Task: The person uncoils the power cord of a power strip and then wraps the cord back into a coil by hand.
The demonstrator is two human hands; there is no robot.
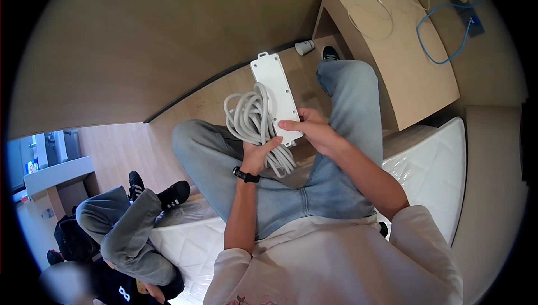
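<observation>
A white power strip [274, 89] is held above my lap, its back side up. My right hand [311, 130] grips its near end. A grey cable [250, 120] is coiled in loops beside the strip. My left hand [258, 156], with a black watch on the wrist, holds the lower part of the coil from underneath. I sit on a plastic-wrapped white mattress [437, 165] in blue jeans, legs apart.
A wooden bedside table [403, 53] stands ahead to the right, with a white cable and a blue cable [443, 30] near it. A small white cup [305, 47] lies on the floor. Another person in grey trousers [120, 226] sits at my left.
</observation>
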